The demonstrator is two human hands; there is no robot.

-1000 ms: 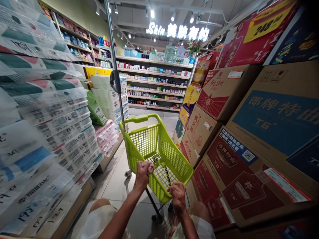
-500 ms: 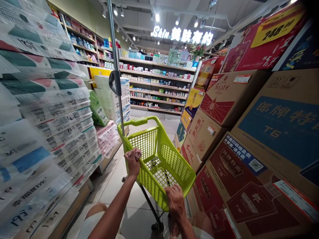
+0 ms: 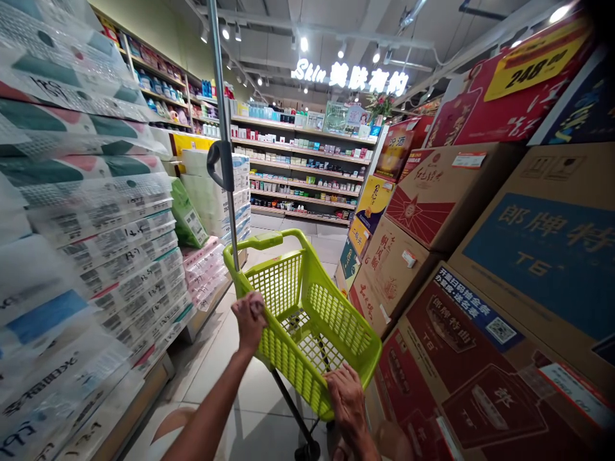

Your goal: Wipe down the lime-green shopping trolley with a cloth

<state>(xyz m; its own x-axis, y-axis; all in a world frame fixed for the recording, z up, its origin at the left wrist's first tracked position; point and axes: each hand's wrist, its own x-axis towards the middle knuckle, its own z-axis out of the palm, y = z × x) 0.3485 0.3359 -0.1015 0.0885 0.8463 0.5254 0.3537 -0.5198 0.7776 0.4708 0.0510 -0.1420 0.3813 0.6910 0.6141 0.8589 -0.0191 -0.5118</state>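
A lime-green plastic shopping cart (image 3: 317, 301) with latticed walls stands in front of me, turned at an angle. My left hand (image 3: 250, 323) is closed in a fist at the cart's left rim; its fingertips are partly hidden. Over the near rim, toward the right corner, my right hand (image 3: 344, 394) curls its fingers, with the knuckles up. From the cart's far left corner rises a tall metal pole (image 3: 221, 96) carrying a dark grey loop grip (image 3: 222, 165). Below the basket, a dark leg ends in a black wheel (image 3: 307, 450).
Stacked tissue packs (image 3: 120, 256) crowd the left side on a low wooden base. Cartons of bottled liquor (image 3: 446, 205) rise close on the right, near the cart's side. Ahead, past the tiled floor (image 3: 206, 371), stand shelves of skincare products (image 3: 302, 153) beneath a lit sign (image 3: 355, 73).
The cart's near end has shifted slightly right and down in the view. My left hand has moved a little left and down, my right hand a little right.
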